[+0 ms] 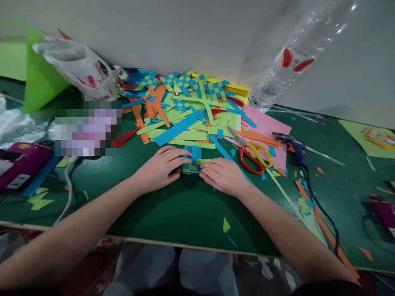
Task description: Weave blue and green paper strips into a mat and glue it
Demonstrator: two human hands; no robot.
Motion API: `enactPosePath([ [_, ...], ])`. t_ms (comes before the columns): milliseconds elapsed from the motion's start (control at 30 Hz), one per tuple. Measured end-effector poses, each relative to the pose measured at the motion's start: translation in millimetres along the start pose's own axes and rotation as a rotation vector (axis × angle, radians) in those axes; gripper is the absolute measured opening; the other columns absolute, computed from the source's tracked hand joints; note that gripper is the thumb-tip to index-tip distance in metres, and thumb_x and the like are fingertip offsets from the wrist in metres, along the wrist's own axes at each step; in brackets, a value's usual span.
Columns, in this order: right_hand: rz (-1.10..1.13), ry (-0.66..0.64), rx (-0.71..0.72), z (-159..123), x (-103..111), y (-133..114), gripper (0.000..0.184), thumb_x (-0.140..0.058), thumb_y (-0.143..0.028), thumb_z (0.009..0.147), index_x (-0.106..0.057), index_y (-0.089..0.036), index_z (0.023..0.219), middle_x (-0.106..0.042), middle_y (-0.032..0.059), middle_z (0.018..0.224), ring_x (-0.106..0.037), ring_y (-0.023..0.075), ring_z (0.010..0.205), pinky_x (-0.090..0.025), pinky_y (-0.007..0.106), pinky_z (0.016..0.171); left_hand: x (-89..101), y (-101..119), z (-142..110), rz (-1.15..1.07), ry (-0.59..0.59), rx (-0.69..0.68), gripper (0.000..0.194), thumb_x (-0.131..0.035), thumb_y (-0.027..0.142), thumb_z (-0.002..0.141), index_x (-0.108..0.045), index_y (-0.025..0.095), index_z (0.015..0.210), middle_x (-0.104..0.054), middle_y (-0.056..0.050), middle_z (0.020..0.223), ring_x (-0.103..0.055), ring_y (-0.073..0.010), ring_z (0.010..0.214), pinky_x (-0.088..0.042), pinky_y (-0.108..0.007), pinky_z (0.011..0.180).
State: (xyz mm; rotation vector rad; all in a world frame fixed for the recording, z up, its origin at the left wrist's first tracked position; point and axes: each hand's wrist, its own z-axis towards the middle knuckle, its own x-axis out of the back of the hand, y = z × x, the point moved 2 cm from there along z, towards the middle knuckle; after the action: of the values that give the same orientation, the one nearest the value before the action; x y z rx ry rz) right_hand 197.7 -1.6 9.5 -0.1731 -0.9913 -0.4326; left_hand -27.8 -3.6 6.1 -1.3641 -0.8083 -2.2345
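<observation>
A small woven piece of blue and green paper strips [194,161] lies on the green table [185,209] between my two hands. My left hand [160,167] rests on the table with its fingers pressed on the piece's left side. My right hand [222,175] lies flat against its right side, fingertips on a green strip. Both hands hold the weave down. Behind it spreads a heap of blue, green and orange paper strips and woven squares [188,107].
Red-and-yellow scissors [253,154] lie right of my hands on pink paper [265,123]. A glue gun [293,146] with a black cord sits farther right. A clear plastic bottle [293,57] leans at the wall. A plastic bag [77,68] and purple devices [21,164] are left.
</observation>
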Motion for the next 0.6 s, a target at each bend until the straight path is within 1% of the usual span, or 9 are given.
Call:
enactPosePath([
  [67, 0.003, 0.01, -0.005, -0.1, -0.4, 0.8, 0.019, -0.055, -0.025, 0.096, -0.07, -0.016, 0.087, -0.077, 0.0056, 0.088, -0.069, 0.0172, 0.083, -0.055, 0.031, 0.071, -2.7, 1.4, 1.6, 0.013, 0.003, -0.014, 0.034, -0.051, 0.012, 0.087, -0.061, 0.021, 0.119, -0.063, -0.009, 0.132, -0.06, -0.0223, 0.121, -0.039, -0.045, 0.108],
  [167, 0.027, 0.038, -0.018, -0.6, -1.7, 1.7, 0.018, -0.056, -0.023, 0.095, -0.069, -0.016, 0.085, -0.076, 0.0058, 0.087, -0.069, 0.0169, 0.081, -0.055, 0.031, 0.071, -5.5, -0.4, 2.1, 0.039, 0.028, -0.051, 0.027, -0.054, 0.016, 0.09, -0.064, 0.019, 0.116, -0.066, -0.009, 0.13, -0.061, -0.0227, 0.121, -0.039, -0.046, 0.11],
  [267, 0.087, 0.06, -0.042, -0.7, -1.9, 2.4, 0.016, -0.056, -0.023, 0.095, -0.069, -0.017, 0.086, -0.077, 0.0058, 0.087, -0.07, 0.0174, 0.08, -0.056, 0.032, 0.072, -5.4, -3.6, 2.7, 0.053, 0.064, -0.101, 0.022, -0.052, 0.02, 0.095, -0.068, 0.022, 0.109, -0.072, -0.005, 0.12, -0.065, -0.0212, 0.117, -0.041, -0.044, 0.109],
  [333, 0.148, 0.09, -0.09, -0.5, 1.1, 3.7, 0.014, -0.057, -0.026, 0.094, -0.068, -0.018, 0.093, -0.077, 0.0067, 0.094, -0.07, 0.0195, 0.088, -0.056, 0.036, 0.08, -3.0, -4.9, 4.5, 0.03, 0.093, -0.109, 0.023, -0.049, 0.02, 0.097, -0.07, 0.023, 0.106, -0.075, -0.003, 0.113, -0.068, -0.0191, 0.111, -0.043, -0.042, 0.108],
  [400, 0.237, 0.147, -0.189, -0.9, 6.5, 7.1, 0.019, -0.056, -0.031, 0.093, -0.066, -0.02, 0.105, -0.075, 0.0084, 0.107, -0.068, 0.0227, 0.103, -0.053, 0.042, 0.092, 1.5, -5.2, 8.1, -0.031, 0.117, -0.078, 0.025, -0.048, 0.019, 0.097, -0.071, 0.023, 0.105, -0.076, -0.003, 0.11, -0.07, -0.0178, 0.104, -0.045, -0.04, 0.106],
  [467, 0.37, 0.22, -0.325, -3.0, 11.7, 12.7, 0.03, -0.05, -0.037, 0.096, -0.062, -0.021, 0.118, -0.069, 0.0106, 0.123, -0.061, 0.0252, 0.119, -0.047, 0.048, 0.103, 7.5, -5.2, 13.3, -0.126, 0.144, 0.013, 0.024, -0.05, 0.022, 0.095, -0.072, 0.024, 0.105, -0.076, -0.003, 0.109, -0.071, -0.0188, 0.1, -0.046, -0.041, 0.105],
  [500, 0.45, 0.252, -0.399, -4.8, 13.0, 16.2, 0.035, -0.047, -0.04, 0.097, -0.059, -0.021, 0.123, -0.065, 0.0112, 0.13, -0.058, 0.0255, 0.125, -0.044, 0.05, 0.107, 10.9, -5.5, 16.3, -0.182, 0.176, 0.094, 0.021, -0.053, 0.025, 0.094, -0.073, 0.025, 0.103, -0.077, -0.003, 0.106, -0.071, -0.0201, 0.099, -0.048, -0.041, 0.102],
  [567, 0.605, 0.319, -0.528, -9.2, 12.7, 23.3, 0.042, -0.042, -0.046, 0.099, -0.054, -0.023, 0.132, -0.058, 0.0118, 0.139, -0.053, 0.0256, 0.131, -0.042, 0.049, 0.111, 16.9, -6.8, 22.2, -0.308, 0.275, 0.323, 0.016, -0.062, 0.034, 0.088, -0.075, 0.025, 0.089, -0.077, -0.002, 0.089, -0.071, -0.0232, 0.091, -0.053, -0.038, 0.091],
  [600, 0.665, 0.352, -0.58, -11.6, 11.2, 26.6, 0.045, -0.041, -0.049, 0.099, -0.052, -0.023, 0.134, -0.056, 0.012, 0.141, -0.052, 0.0257, 0.132, -0.042, 0.048, 0.111, 18.5, -7.3, 24.8, -0.385, 0.332, 0.45, 0.019, -0.066, 0.039, 0.085, -0.073, 0.023, 0.077, -0.074, -0.002, 0.075, -0.071, -0.0234, 0.082, -0.055, -0.035, 0.081],
])
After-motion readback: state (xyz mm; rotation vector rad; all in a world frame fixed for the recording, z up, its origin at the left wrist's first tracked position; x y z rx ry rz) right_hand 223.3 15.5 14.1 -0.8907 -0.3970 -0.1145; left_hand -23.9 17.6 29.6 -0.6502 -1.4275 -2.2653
